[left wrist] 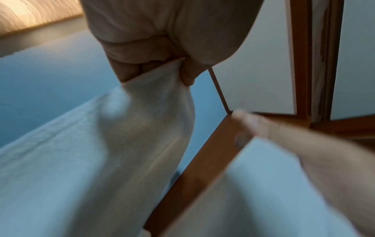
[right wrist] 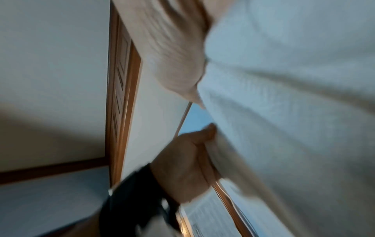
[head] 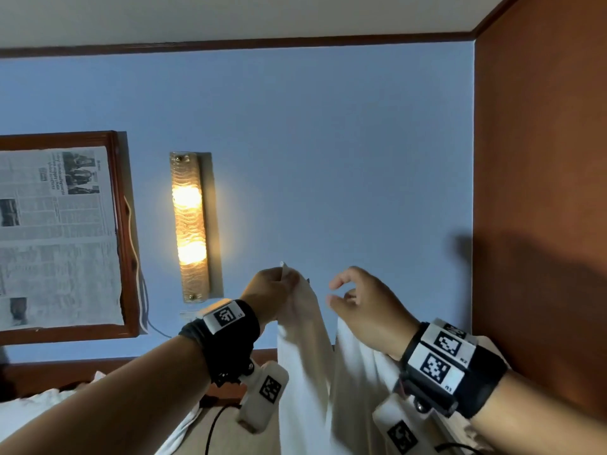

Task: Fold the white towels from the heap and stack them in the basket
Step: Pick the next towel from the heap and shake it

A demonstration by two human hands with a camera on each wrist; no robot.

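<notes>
Pinching the white towel [head: 303,326] by its top corner, my left hand [head: 267,295] held it high; my right hand [head: 368,307] hovered just beside, fingers loosely spread.

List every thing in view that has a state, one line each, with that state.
white towel: unfolded, hanging from a pinched top corner.
left hand: raised, pinches the towel's corner.
right hand: raised beside it, fingers loosely curled, holding nothing in the head view.
wall lamp: lit.
framed newspaper: hanging on the blue wall.
heap of towels: lying low at the left, unfolded.
</notes>
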